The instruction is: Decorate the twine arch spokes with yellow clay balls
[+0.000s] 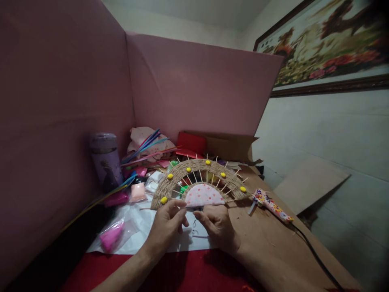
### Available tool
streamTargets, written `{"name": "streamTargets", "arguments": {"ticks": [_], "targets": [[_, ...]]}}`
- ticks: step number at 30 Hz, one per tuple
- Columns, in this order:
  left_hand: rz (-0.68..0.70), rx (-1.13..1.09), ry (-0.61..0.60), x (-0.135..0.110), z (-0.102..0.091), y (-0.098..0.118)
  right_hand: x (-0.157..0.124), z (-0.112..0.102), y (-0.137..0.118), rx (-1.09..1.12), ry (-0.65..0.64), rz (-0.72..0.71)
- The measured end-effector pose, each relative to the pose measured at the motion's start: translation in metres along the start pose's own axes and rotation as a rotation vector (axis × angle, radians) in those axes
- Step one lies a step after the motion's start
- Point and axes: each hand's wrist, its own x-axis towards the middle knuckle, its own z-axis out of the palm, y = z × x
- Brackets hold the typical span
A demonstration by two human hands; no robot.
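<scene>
A half-round craft fan (pixel 194 167) stands upright at the middle of the table. It has a woven twine arc, thin wooden spokes, yellow beads and a pink dotted fabric centre (pixel 203 195). My left hand (pixel 166 225) pinches its lower edge left of the fabric centre. My right hand (pixel 216 226) has its fingers curled at the bottom edge under the fabric, gripping the fan's base.
A colourful glue gun (pixel 270 204) with a black cord lies to the right on brown cardboard (pixel 267 243). A purple bottle (pixel 105 159), coloured sticks (pixel 146 148), clay packets (pixel 113 236) and a white sheet (pixel 142 227) crowd the left. Pink board walls (pixel 60 105) enclose the back and left.
</scene>
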Motion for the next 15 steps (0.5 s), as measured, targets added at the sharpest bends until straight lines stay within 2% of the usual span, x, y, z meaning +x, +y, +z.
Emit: {"name": "streamTargets", "arguments": {"ticks": [3,5,8,10,11,13,15], "targets": [[-0.014,0.004,-0.015,-0.001,0.000,0.002,0.001,-0.001,0.000,0.026,0.042,0.054],[-0.024,0.013,-0.015,-0.002,0.000,0.003,0.009,-0.009,0.003,0.042,0.077,0.110],[-0.043,0.040,-0.001,-0.001,-0.001,0.002,0.040,-0.042,0.016,-0.070,0.225,0.230],[-0.062,0.041,-0.003,-0.001,-0.001,0.002,0.070,-0.075,0.035,-0.307,0.303,0.381],[-0.071,0.042,-0.005,-0.001,-0.001,0.001,0.086,-0.092,0.047,-0.452,0.289,0.475],[-0.070,0.058,-0.006,0.000,-0.001,-0.001,0.114,-0.121,0.076,-0.716,0.134,0.672],[-0.053,0.096,0.003,0.000,-0.003,-0.004,0.133,-0.138,0.105,-0.762,0.070,0.749]]}}
